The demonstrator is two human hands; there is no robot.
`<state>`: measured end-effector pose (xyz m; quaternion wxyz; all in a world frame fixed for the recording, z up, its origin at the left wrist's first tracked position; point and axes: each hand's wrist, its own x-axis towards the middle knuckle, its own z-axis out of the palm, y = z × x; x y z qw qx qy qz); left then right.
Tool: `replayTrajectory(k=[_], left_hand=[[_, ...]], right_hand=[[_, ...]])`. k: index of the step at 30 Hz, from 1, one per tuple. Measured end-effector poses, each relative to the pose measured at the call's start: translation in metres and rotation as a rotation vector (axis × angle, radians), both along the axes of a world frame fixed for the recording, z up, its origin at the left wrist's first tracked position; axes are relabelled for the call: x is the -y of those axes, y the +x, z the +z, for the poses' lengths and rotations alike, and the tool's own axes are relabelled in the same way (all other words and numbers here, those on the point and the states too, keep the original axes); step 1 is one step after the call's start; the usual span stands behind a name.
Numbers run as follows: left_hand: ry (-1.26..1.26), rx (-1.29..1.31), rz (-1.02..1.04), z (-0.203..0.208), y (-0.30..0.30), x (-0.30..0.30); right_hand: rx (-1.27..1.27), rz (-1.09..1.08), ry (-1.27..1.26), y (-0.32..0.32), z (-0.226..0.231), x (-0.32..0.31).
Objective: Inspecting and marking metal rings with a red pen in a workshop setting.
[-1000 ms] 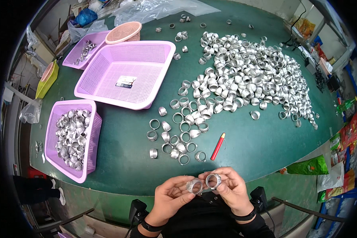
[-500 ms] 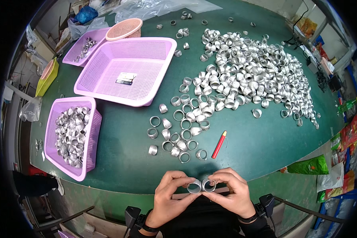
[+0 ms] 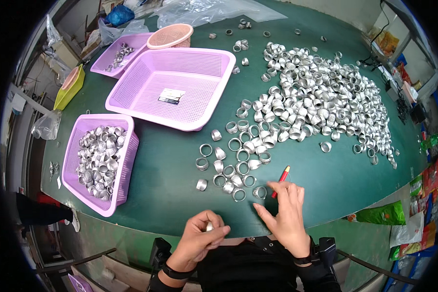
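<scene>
My left hand (image 3: 200,237) is closed at the table's near edge. A small silvery bit of a metal ring (image 3: 209,227) shows between its curled fingers; the rest is hidden. My right hand (image 3: 288,219) reaches over the green table, thumb and fingers apart, with nothing visible between them. Just beyond its thumb lies a silver ring (image 3: 259,192). A red pen-shaped tool (image 3: 282,179) with a yellow end lies by my right fingertips, which partly cover its lower end; I cannot tell whether they touch it. Several loose rings (image 3: 229,168) lie farther forward.
A large heap of silver rings (image 3: 321,97) covers the table's far right. At left, a purple basket (image 3: 130,163) holds many rings. Behind it stand a larger purple basket (image 3: 199,109) with a card inside, another purple basket (image 3: 100,62) and a pink round basket (image 3: 170,35).
My hands have moved apart from holding two rings side by side. The right hand has opened and gone forward toward the red tool; the left has closed. The whole view has shifted slightly.
</scene>
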<state>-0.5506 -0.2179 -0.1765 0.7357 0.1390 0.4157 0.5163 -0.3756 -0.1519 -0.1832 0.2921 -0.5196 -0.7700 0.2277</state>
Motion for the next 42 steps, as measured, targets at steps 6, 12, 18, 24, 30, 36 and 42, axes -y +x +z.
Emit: replayTrajectory(k=[6,12,18,24,30,36,42], left_hand=[[0.328,-1.110,0.105,0.041,-0.050,-0.069],[0.862,-2.105,0.363,0.045,-0.093,-0.140],[0.519,-1.808,-0.062,0.010,-0.043,-0.070],[0.391,-1.376,-0.162,-0.013,-0.041,-0.042],[0.542,-1.055,-0.081,-0.010,-0.019,-0.013],[0.825,-0.530,0.119,-0.023,0.005,0.007],[0.782,-0.511,0.121,-0.019,0.013,0.005]], right_hand=[[0.061,0.079,-0.009,0.004,-0.018,-0.006],[-0.153,0.124,-0.076,0.010,-0.005,0.005],[-0.397,0.024,-0.235,0.026,-0.010,0.010],[-0.637,0.125,-0.342,0.012,-0.014,0.018],[-0.946,0.244,-0.526,-0.004,-0.015,0.026],[-0.891,0.338,-0.451,-0.005,-0.003,0.034],[-0.910,0.303,-0.460,-0.002,-0.003,0.033]])
